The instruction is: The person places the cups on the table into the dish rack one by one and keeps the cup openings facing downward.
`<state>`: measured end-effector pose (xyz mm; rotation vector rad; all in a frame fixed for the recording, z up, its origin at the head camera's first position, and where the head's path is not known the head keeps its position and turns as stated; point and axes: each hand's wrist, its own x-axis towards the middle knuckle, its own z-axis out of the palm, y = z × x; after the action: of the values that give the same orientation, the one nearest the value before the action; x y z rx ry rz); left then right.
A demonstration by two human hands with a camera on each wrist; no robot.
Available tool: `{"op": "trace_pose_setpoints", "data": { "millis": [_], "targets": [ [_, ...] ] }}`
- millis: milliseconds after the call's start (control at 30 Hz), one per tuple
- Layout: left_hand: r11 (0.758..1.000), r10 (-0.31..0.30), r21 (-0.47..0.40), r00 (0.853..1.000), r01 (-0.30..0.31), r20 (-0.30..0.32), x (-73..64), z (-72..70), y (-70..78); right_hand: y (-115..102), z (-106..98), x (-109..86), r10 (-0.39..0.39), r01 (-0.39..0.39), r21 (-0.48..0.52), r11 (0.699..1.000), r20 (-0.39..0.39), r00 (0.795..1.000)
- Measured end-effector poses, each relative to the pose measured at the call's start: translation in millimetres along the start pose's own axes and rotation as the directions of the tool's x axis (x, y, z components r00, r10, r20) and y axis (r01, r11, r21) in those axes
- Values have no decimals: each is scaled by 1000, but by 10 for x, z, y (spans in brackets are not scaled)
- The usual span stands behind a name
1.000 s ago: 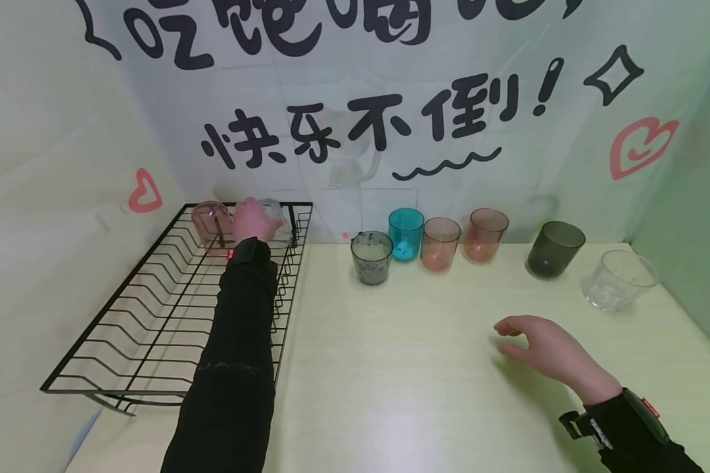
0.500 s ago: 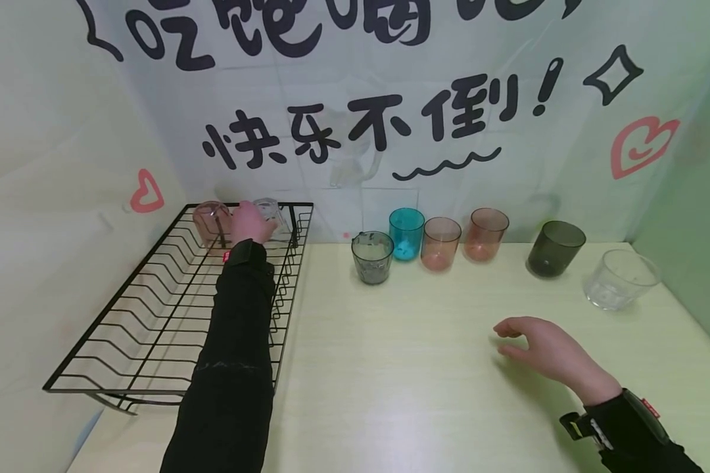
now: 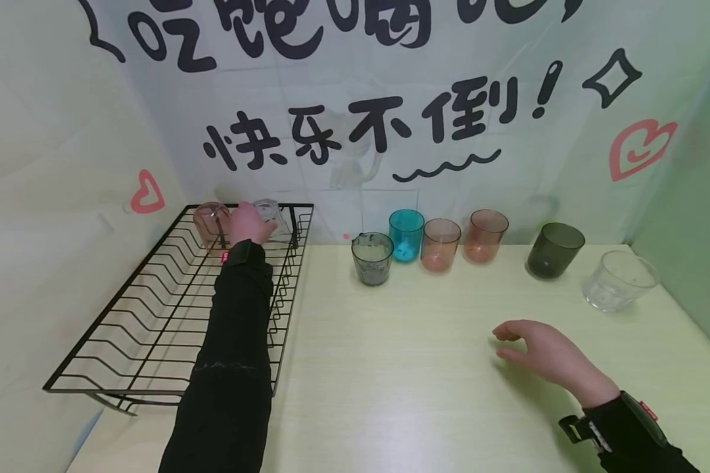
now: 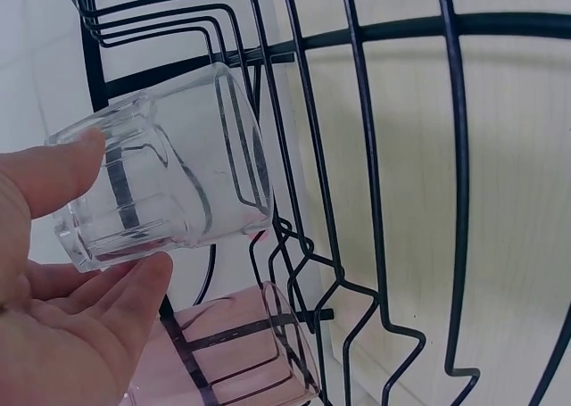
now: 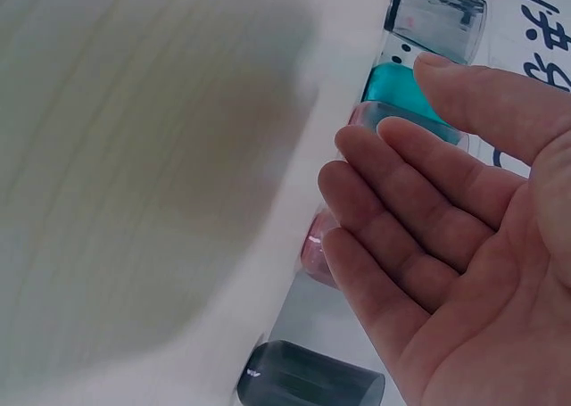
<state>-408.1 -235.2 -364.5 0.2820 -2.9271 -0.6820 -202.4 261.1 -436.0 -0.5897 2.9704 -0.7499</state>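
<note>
While a black rack (image 4: 517, 24) is standing at the far left, a pink glass (image 3: 208, 220) is resting at its back end, just left of the person's left hand (image 3: 250, 222). That hand is gripping a clear glass (image 4: 183, 169) by its base, thumb and fingers on opposite sides; the glass is lying to its right, long axis running outward from the hand, mouth toward the rack. Well to the right and farther from it, the right hand (image 3: 547, 351) is hovering over the surface (image 3: 390, 368), relaxed, holding nothing. Compared with a second ago, the left hand is sitting slightly farther left.
</note>
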Motion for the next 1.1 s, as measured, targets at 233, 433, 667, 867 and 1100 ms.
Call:
{"op": "trace_pose_setpoints", "data": {
  "millis": [233,433,667,867,1100],
  "targets": [
    [999,-2,-39,1000,2,12,-58,-20,39,-4,29,-7,-3,3,-9,1000,-5,1000],
    [996,-16,-89,1000,18,22,-57,4,73,-8,50,-9,3,-3,0,1000,-2,1000],
    [996,-21,-91,999,23,24,-31,16,83,-4,41,-14,-7,7,10,1000,0,1000],
    [997,-13,-79,999,16,37,-68,-23,93,13,30,-9,-7,6,6,1000,6,1000],
    [997,-9,-81,998,13,55,-40,-22,81,12,24,-10,-14,14,6,1000,2,1000]
  ]
}}
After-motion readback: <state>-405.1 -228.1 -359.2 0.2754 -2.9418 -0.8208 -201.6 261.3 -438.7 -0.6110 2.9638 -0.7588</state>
